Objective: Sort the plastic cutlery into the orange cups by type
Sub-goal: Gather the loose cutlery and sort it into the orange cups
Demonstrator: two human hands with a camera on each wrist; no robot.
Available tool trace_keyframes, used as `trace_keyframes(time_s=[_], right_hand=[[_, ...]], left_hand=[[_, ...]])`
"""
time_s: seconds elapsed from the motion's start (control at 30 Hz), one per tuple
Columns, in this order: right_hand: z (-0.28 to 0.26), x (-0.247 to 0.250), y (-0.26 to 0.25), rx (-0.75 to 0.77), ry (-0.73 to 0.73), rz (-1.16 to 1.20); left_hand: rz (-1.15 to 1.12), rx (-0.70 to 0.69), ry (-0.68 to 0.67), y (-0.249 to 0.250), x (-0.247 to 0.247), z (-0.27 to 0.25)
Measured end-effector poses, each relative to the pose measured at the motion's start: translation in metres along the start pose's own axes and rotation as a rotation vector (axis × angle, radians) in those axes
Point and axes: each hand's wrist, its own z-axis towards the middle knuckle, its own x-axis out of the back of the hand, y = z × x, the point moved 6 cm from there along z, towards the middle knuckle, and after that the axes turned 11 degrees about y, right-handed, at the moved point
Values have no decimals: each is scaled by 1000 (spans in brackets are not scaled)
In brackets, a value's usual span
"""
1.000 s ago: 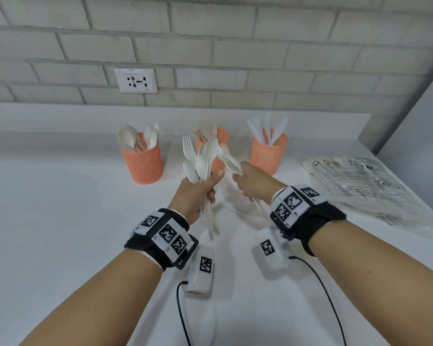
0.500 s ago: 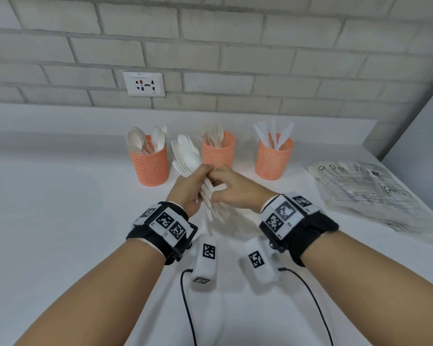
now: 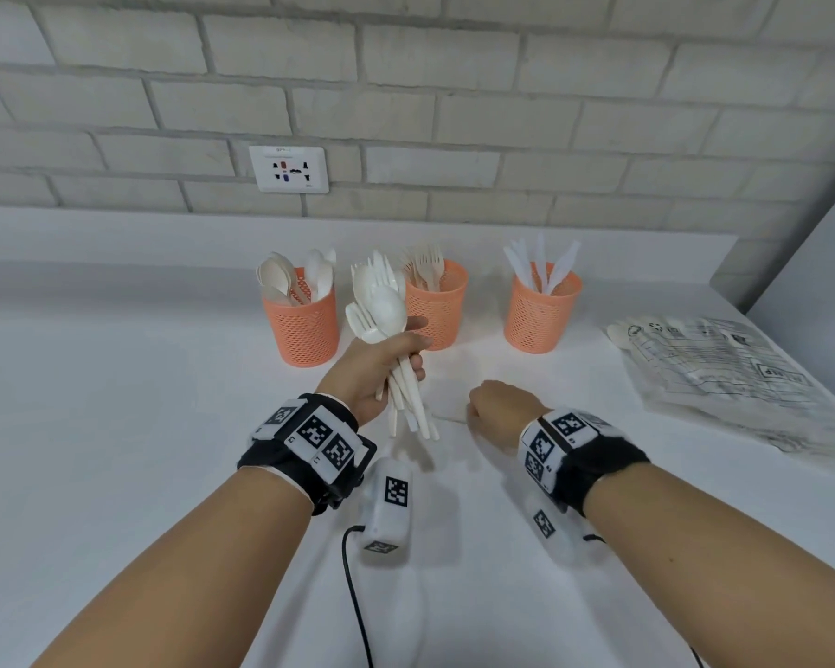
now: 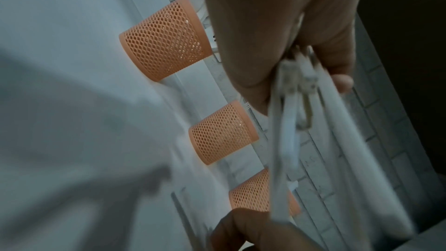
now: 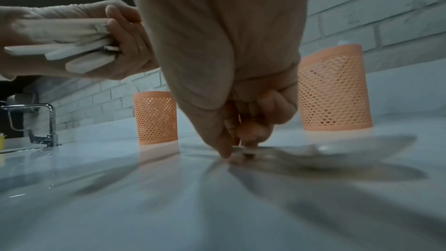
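Three orange mesh cups stand in a row at the back of the counter: the left cup (image 3: 304, 325) with spoons, the middle cup (image 3: 437, 311) with forks, the right cup (image 3: 541, 311) with knives. My left hand (image 3: 408, 359) grips a bundle of white cutlery (image 3: 377, 301) by the handles, heads up, in front of the middle cup. In the left wrist view the bundle (image 4: 289, 140) hangs from the curled fingers. My right hand (image 3: 483, 407) is down on the counter, knuckles up. In the right wrist view its fingertips (image 5: 243, 136) pinch the end of a flat, blurred piece of cutlery (image 5: 325, 148), possibly a spoon.
A crumpled clear plastic bag (image 3: 724, 373) lies at the right of the white counter (image 3: 116, 426). A wall socket (image 3: 289, 168) sits on the brick wall. A faucet (image 5: 43, 121) stands far left. A black cable (image 3: 357, 595) trails near my wrists.
My right hand let go of the bundle and dropped to the counter on the right. My left hand kept the bundle and held it upright.
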Motion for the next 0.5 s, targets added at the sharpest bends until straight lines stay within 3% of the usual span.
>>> trace_keyframes(time_s=[0.1, 0.17, 0.23, 0.4, 0.5], right_hand=[[-3, 13, 0, -16, 27, 87], [-6, 36, 2, -29, 133, 228], [-10, 66, 3, -14, 295, 425], [-35, 141, -9, 167, 987, 698], [-43, 139, -34, 314, 1046, 701]], left_hand=[[-66, 50, -45, 2, -1, 1], [-99, 78, -80, 4, 0, 1], [-111, 95, -108, 6, 1, 2], [-109, 136, -150, 8, -2, 3], [-131, 140, -184, 14, -8, 5]])
